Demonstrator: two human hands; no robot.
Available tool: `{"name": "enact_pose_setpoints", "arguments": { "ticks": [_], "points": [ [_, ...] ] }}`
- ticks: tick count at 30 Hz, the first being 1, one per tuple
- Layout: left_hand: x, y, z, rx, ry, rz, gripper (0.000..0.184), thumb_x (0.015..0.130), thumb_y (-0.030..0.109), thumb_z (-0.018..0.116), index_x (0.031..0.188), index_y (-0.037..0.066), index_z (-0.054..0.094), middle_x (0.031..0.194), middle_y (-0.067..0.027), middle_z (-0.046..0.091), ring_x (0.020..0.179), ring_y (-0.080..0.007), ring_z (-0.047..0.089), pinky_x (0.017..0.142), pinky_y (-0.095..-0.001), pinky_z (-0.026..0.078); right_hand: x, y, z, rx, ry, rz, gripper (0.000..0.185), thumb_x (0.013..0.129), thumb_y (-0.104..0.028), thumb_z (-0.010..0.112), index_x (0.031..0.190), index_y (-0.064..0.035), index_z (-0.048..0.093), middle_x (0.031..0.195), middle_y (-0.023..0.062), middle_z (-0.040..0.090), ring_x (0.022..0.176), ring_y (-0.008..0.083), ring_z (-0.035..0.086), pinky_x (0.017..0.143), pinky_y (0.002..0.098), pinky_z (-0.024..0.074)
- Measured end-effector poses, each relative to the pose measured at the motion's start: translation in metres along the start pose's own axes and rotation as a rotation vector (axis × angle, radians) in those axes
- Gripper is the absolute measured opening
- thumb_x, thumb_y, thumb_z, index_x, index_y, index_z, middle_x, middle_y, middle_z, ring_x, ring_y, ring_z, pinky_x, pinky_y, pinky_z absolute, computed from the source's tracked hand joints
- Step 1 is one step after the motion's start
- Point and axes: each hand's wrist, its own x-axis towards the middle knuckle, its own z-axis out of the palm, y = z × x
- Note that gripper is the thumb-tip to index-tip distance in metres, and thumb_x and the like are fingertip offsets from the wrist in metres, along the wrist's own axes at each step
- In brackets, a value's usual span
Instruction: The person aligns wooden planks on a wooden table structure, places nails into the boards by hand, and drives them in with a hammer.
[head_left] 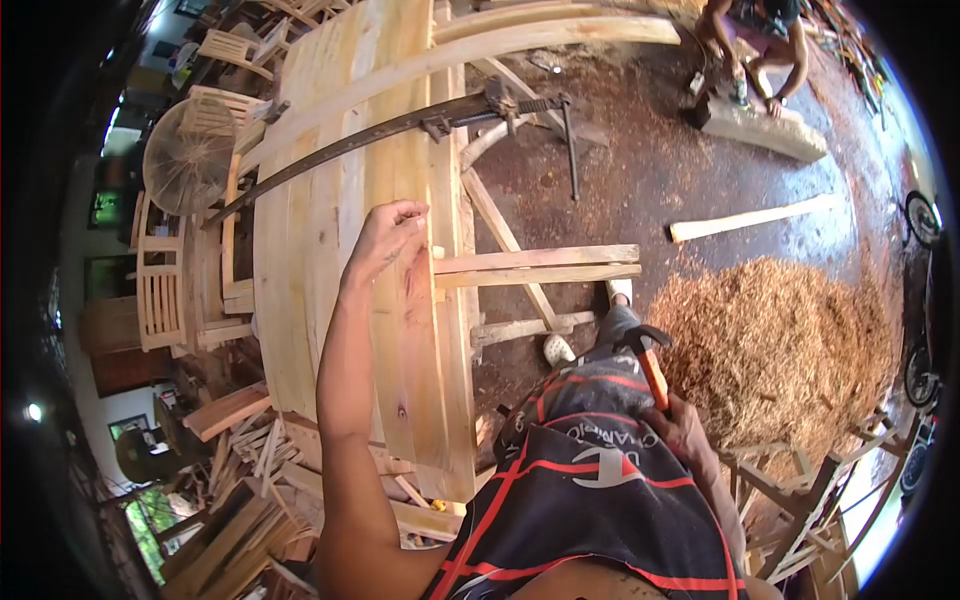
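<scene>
My left hand [387, 240] is over the wooden panel [305, 200] near its right edge, its fingers curled together at the tips; whether something small is pinched there cannot be made out. Down at my right side, my right hand [682, 428] is wrapped round the orange handle of a hammer [652, 372], whose dark head points up. A long metal bar clamp [370, 135] lies across the panel beyond my left hand. Two narrow wooden strips [540, 267] stick out from the panel's right edge, close to my left hand.
Another person [765, 50] bends over a thick timber [765, 132] at the upper right. A pile of wood shavings [775, 350] lies on the floor to the right, below a loose pale board [750, 217]. Scrap wood [245, 520], a round fan [187, 157] and chair frames [160, 290] stand at the left.
</scene>
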Motion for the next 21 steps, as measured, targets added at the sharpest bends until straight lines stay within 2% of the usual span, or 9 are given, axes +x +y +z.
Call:
{"name": "enact_pose_setpoints", "arguments": {
  "ticks": [3,5,6,7,9,11,14,16,21],
  "points": [
    [0.031,-0.012,0.016,0.183,-0.116,-0.144,0.022,0.092,0.006,0.061,0.108,-0.005,0.07,0.092,-0.0026,0.067,0.092,-0.0146,0.063,0.086,-0.0269,0.049,0.035,-0.007,-0.032,0.025,-0.04,-0.014,0.034,0.092,-0.031,0.065,0.096,0.0025,0.067,0.071,0.0131,0.065,0.068,0.0192,0.061,0.064,0.0373,0.0486],
    [0.044,-0.018,0.025,0.428,-0.305,-0.025,0.019,0.09,0.004,0.063,0.105,-0.003,0.072,0.097,-0.0067,0.07,0.092,-0.0173,0.065,0.087,-0.0296,0.05,0.049,-0.024,-0.056,0.123,-0.005,-0.01,0.033,0.093,-0.031,0.065,0.095,0.0025,0.066,0.071,0.0108,0.065,0.066,0.0178,0.061,0.064,0.036,0.049],
    [0.047,-0.014,0.033,0.48,-0.329,-0.02,0.017,0.086,0.003,0.066,0.101,0.0,0.074,0.094,-0.0125,0.071,0.09,-0.0231,0.067,0.086,-0.0337,0.051,0.06,-0.033,-0.072,0.054,-0.016,-0.014,0.035,0.094,-0.032,0.066,0.094,0.003,0.063,0.071,0.0097,0.066,0.066,0.0166,0.061,0.064,0.0351,0.0495],
    [0.056,-0.014,0.036,0.487,-0.344,-0.029,0.017,0.086,0.003,0.066,0.101,0.0,0.074,0.094,-0.0125,0.071,0.09,-0.0231,0.067,0.086,-0.0337,0.051,0.071,-0.044,-0.088,0.06,-0.061,0.079,0.04,0.092,-0.035,0.069,0.094,0.0033,0.06,0.071,0.0126,0.065,0.067,0.0195,0.062,0.065,0.0373,0.0496],
    [0.064,-0.028,0.04,0.605,-0.491,-0.014,0.018,0.082,0.001,0.069,0.099,0.001,0.075,0.094,-0.016,0.072,0.089,-0.0282,0.068,0.084,-0.0376,0.052,0.095,-0.052,-0.112,-0.096,0.013,-0.062,0.045,0.089,-0.04,0.073,0.094,0.003,0.059,0.069,0.015,0.063,0.067,0.0248,0.063,0.065,0.0403,0.0495],
    [0.069,-0.033,0.04,0.639,-0.489,-0.012,0.019,0.079,0.0,0.07,0.097,0.001,0.076,0.094,-0.0168,0.072,0.089,-0.0321,0.068,0.081,-0.0395,0.053,0.119,-0.064,-0.125,-0.139,0.023,-0.073,0.051,0.087,-0.044,0.075,0.096,0.0032,0.059,0.073,0.0187,0.064,0.068,0.0299,0.063,0.066,0.0424,0.0491],
    [0.072,-0.014,0.043,0.819,-0.575,0.032,0.017,0.078,0.004,0.071,0.094,0.003,0.077,0.092,-0.0162,0.073,0.088,-0.0322,0.068,0.084,-0.0407,0.052,0.151,-0.082,-0.125,-0.037,-0.015,-0.184,0.05,0.085,-0.037,0.078,0.104,0.0039,0.058,0.084,0.02,0.067,0.074,0.0316,0.066,0.072,0.0405,0.0518],
    [0.077,-0.009,0.045,0.925,-0.607,0.222,0.017,0.076,0.008,0.073,0.092,0.005,0.078,0.088,-0.0172,0.073,0.084,-0.0324,0.068,0.087,-0.0413,0.049,0.166,-0.106,-0.116,-0.001,-0.018,-0.302,0.051,0.084,-0.028,0.08,0.115,0.004,0.056,0.095,0.0196,0.068,0.082,0.0315,0.068,0.078,0.0393,0.0538],
    [0.091,-0.011,0.051,0.869,-0.771,0.043,0.018,0.076,0.01,0.072,0.092,0.007,0.079,0.085,-0.0174,0.073,0.08,-0.0314,0.07,0.089,-0.0401,0.048,0.195,-0.135,-0.048,0.233,-0.116,-0.435,0.067,0.08,-0.019,0.083,0.134,0.0021,0.05,0.113,0.0191,0.065,0.102,0.0271,0.064,0.085,0.0358,0.0525]
  ]
}}
